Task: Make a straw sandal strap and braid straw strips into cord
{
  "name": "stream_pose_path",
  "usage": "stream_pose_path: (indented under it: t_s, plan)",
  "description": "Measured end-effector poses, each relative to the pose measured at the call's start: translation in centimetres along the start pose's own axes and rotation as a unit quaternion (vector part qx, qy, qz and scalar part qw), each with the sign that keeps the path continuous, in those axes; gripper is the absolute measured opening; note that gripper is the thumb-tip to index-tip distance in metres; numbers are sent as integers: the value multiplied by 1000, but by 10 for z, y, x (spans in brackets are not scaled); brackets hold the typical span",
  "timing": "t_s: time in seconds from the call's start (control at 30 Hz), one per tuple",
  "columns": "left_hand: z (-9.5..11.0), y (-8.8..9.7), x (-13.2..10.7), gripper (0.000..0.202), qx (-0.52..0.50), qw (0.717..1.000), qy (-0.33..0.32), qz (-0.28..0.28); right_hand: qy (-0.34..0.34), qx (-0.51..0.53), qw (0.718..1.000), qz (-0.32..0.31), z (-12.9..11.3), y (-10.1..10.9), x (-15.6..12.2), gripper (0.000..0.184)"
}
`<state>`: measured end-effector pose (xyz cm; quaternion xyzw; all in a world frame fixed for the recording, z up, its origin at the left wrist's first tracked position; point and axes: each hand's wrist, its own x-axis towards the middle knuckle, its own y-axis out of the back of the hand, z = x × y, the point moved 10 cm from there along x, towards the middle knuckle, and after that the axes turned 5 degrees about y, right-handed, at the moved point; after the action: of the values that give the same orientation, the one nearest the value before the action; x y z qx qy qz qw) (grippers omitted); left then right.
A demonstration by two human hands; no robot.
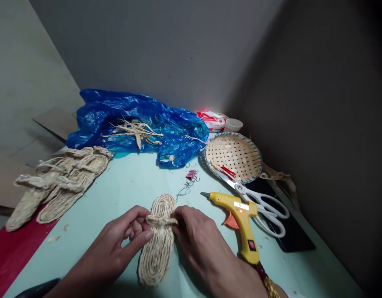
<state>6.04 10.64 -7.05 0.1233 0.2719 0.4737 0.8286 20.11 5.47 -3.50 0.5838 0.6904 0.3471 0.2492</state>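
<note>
A small woven straw sandal sole (157,252) lies lengthwise on the pale green table (128,186) in front of me. A braided straw strap (161,220) runs across its upper half. My left hand (122,244) pinches the strap's left end against the sole's edge, thumb lying along the side. My right hand (197,240) presses the strap's right end down at the other edge, fingers curled. Both hands rest on the table.
A yellow glue gun (240,219) lies just right of my right hand, white scissors (265,207) beyond it. A woven basket (234,155), a blue plastic bag (138,124) with straw, a pink clip (191,174) and finished straw sandals (60,182) at left surround the work.
</note>
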Motion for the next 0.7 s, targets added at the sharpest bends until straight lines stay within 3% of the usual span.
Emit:
stream_pose_path:
  t_s: [0.17, 0.3, 0.47, 0.7]
  plan:
    - [-11, 3, -2, 35, -122, 991, 44, -25, 3, 27, 1000, -3, -1, 2, -1, 17]
    - [-11, 6, -4, 36, -134, 986, 79, -57, 17, 23, 1000, -5, -1, 2, 0, 17]
    - [1, 25, -1, 26, -77, 997, 25, -16, 18, 8, 1000, 8, -3, 6, 2, 15]
    - [11, 21, 3, 17, -62, 998, -8, 15, 25, -26, 999, -14, -10, 6, 0, 11]
